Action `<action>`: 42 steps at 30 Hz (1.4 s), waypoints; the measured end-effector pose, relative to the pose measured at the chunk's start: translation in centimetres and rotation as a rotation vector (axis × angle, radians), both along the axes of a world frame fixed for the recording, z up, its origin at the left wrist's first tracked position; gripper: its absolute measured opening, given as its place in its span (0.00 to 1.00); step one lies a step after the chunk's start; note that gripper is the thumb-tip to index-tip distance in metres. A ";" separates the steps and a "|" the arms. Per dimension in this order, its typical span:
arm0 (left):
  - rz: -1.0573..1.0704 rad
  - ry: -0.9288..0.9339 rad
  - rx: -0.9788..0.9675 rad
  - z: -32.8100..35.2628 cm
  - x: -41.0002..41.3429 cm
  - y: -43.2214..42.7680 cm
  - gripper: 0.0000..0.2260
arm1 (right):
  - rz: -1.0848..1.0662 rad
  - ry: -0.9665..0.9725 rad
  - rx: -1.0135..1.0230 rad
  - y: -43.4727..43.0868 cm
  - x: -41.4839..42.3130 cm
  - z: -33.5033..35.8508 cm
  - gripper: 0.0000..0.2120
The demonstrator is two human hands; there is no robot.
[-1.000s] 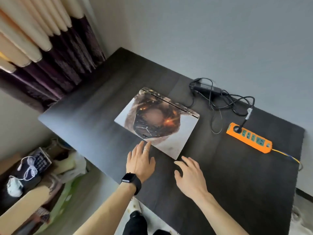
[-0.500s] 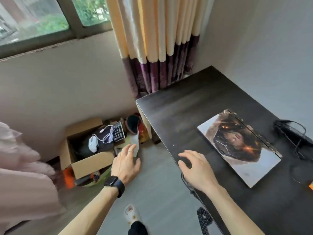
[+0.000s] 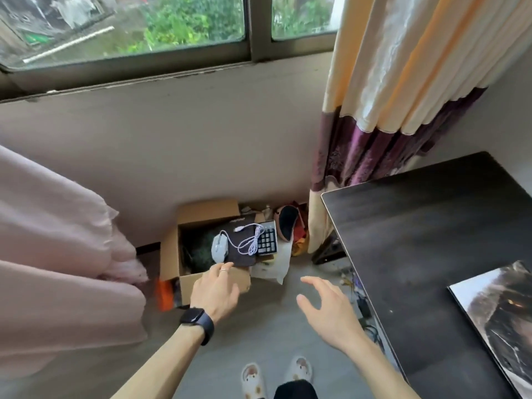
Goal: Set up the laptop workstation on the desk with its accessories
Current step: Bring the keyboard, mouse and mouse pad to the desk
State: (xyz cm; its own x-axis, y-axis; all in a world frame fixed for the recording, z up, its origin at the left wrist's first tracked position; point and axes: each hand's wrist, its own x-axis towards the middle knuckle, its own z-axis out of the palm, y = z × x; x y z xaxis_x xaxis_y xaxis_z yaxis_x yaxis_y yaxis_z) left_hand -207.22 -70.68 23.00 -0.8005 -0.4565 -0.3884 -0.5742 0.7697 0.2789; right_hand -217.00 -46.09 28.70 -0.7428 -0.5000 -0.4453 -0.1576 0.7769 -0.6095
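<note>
A: Where are the accessories?

B: In the cardboard box (image 3: 170,254) on the floor under the window. The mouse (image 3: 218,248) lies on a dark pad (image 3: 243,257), the keypad (image 3: 267,239) is just beside it, and a white cable (image 3: 248,240) is looped between them. The laptop (image 3: 498,321) lies closed on the tabletop (image 3: 417,226), well apart.

A: How will the mouse handle?

B: Light and hard, I'd judge, with a smooth shell. Take it by the flanks and gather that limp cable, or it may snag the keypad.

A: And the hands?

B: The left hand (image 3: 214,289) reaches down to the pad's near edge, grip loose and holding nothing — whether a fingertip touches, I cannot tell. The right hand (image 3: 325,308) hangs over the floor, fingers spread wide, empty.
</note>
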 end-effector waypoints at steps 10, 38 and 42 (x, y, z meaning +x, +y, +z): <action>0.211 -0.170 0.023 -7.8 -4.5 -7.6 0.26 | 0.082 -0.222 0.095 -10.1 -11.3 -9.3 0.27; 0.289 -0.293 0.343 -30.9 -12.8 -19.3 0.40 | -0.370 -0.426 0.104 -24.1 -18.7 -34.3 0.63; 0.314 -0.240 0.419 -32.5 -13.8 -19.7 0.35 | -0.448 -0.467 0.027 -24.5 -18.4 -35.1 0.61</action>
